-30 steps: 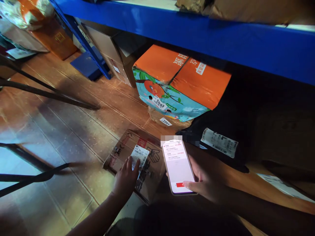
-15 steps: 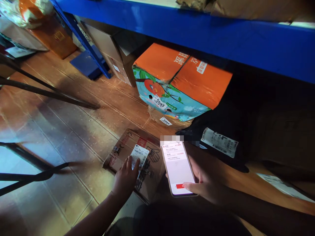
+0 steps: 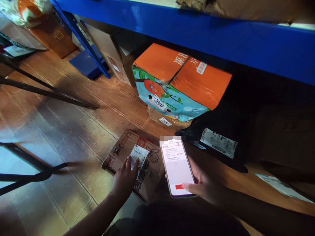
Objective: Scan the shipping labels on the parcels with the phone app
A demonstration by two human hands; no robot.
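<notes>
While I watch from my end, comparing this moment with the one a second ago, I find very little changed: the whole view has slid a touch, and both hands keep their poses. My left hand [image 3: 124,180] still lies with fingers slightly spread on the white shipping label [image 3: 141,153] of a brown carton [image 3: 154,168] — resting there, gripping nothing. My right hand [image 3: 203,185] stays wrapped round a lit phone [image 3: 178,170], its thumb at the edge of the red button [image 3: 179,187] low on the screen. The hands are apart, the phone between them, in view just to the right of the carton, which sits on the tiled floor [image 3: 73,137].

Counting up, I have two hands, one phone and one carton bearing one shipping label. Beyond them is one orange-topped box [image 3: 189,85] with one sticker reading 5003 [image 3: 159,102]; just below it, one brown parcel [image 3: 154,116] with one sticker reading 5004 [image 3: 165,121]. To the right lies one black package [image 3: 228,164] with a large white label [image 3: 219,143]. One blue shelf beam [image 3: 172,32] crosses above — the orange-topped box sits partly beneath it.
</notes>
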